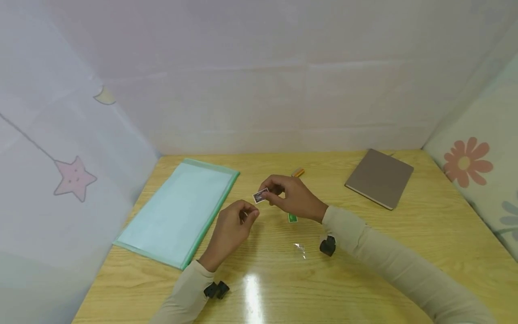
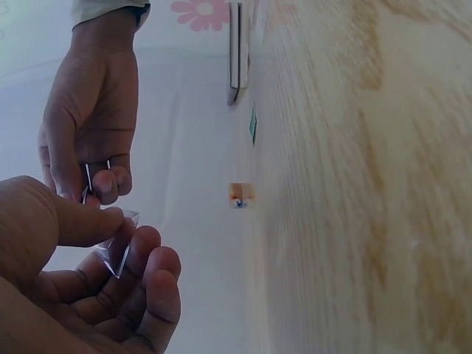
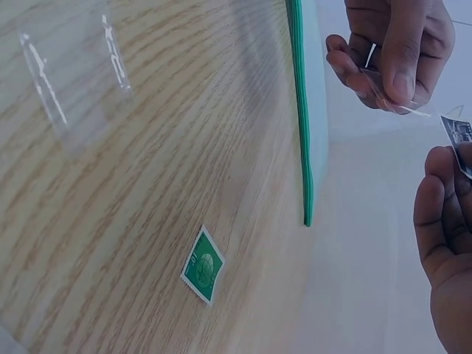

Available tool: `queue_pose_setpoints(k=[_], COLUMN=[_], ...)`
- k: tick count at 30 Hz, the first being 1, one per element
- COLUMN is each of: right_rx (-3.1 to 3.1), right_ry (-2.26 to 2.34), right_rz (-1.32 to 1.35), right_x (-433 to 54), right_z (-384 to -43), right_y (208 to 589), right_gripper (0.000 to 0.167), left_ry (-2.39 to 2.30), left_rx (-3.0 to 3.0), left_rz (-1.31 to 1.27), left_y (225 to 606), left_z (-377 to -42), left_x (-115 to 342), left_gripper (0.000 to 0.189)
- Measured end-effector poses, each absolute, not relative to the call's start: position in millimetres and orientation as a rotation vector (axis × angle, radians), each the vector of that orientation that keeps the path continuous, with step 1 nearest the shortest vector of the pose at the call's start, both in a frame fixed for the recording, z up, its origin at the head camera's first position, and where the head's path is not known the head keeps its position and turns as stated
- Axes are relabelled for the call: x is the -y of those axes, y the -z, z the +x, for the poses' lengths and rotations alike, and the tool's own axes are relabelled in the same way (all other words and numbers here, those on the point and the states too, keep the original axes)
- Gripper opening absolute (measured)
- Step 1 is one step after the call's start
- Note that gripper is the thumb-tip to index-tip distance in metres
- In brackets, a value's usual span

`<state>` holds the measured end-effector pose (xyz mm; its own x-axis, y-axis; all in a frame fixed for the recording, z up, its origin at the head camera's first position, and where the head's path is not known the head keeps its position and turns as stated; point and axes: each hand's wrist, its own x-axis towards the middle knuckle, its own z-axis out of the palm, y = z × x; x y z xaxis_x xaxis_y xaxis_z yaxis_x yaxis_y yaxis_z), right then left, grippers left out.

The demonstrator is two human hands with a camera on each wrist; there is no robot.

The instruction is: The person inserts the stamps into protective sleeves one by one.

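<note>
Pinching a small, dark, white-bordered paper stamp point(image 1: 257, 196), the right hand point(image 1: 297, 199) has it poking lengthwise past its fingertips toward the left hand point(image 1: 231, 225), whose thumb and fingers are clamped on a clear plastic sleeve point(image 2: 119, 254) just beside it. Can't tell if they're touching tbh.

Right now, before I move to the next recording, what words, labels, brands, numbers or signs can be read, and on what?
No text reads with certainty.
Green stamp: a pale mark, perhaps a number; too small to read.
Dark stamp in the right hand: any lettering is too small.
Small orange item: too blurred.
Notebook and folder: no visible text.
</note>
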<state>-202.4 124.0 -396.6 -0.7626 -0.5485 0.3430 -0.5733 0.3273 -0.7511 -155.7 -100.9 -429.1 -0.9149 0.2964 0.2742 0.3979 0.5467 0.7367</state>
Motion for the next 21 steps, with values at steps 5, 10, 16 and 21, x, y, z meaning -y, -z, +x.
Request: queue_pose_setpoints(k=[5, 10, 16, 21], right_rx=[2.535, 2.527, 2.515, 2.48], right_ry=[-1.451, -1.44, -1.376, -1.349], right_rz=[1.071, 1.085, 1.099, 1.134], right_x=[-123.3, -122.7, -122.9, -122.0], right_z=[-202.9, -203.5, -200.9, -201.7], right_y=[397.7, 398.5, 397.3, 398.3], right_gripper=[0.011, 0.01, 0.01, 0.011], left_ry=[1.314, 1.329, 1.344, 1.355], left_rx=[2.654, 2.665, 2.663, 2.647], left_rz=[-0.597, -0.58, -0.572, -0.565], left_y=[429.4, 429.2, 429.8, 429.2], left_z=[-155.8, -156.3, -155.8, -156.1], left_x=[100.8, 100.1, 100.1, 100.2], left_gripper=[0.005, 0.006, 0.005, 0.005])
